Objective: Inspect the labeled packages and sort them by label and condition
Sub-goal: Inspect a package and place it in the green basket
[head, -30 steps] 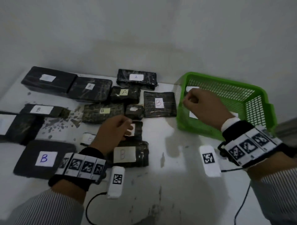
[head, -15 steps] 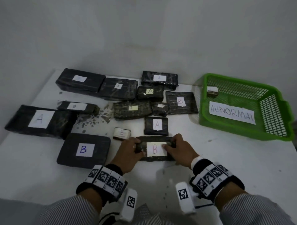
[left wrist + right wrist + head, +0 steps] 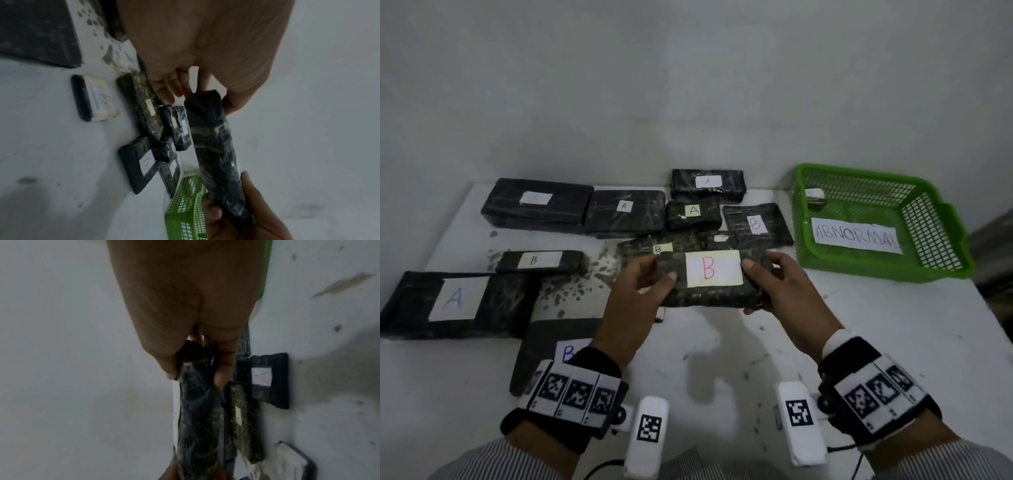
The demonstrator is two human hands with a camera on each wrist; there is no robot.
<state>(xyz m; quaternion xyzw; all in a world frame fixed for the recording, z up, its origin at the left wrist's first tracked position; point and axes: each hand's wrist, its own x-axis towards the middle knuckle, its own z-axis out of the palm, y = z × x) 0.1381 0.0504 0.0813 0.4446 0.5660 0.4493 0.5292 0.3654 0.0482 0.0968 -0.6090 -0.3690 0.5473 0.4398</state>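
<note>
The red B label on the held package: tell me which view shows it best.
The head view: the label faces that camera, with the left hand and right hand gripping the package's ends. Both wrist views see the package edge-on; the right shows only the label's edge.

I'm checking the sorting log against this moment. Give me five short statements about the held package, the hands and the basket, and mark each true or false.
1. Both hands, left hand and right hand, hold the package by its ends. True.
2. The held package's label reads A. False: it shows a red B.
3. The green basket carries an ABNORMAL sign. True.
4. The basket holds nothing. False: one small package lies in its far left corner.
5. The held package rests flat on the table. False: it is lifted above it.
</note>
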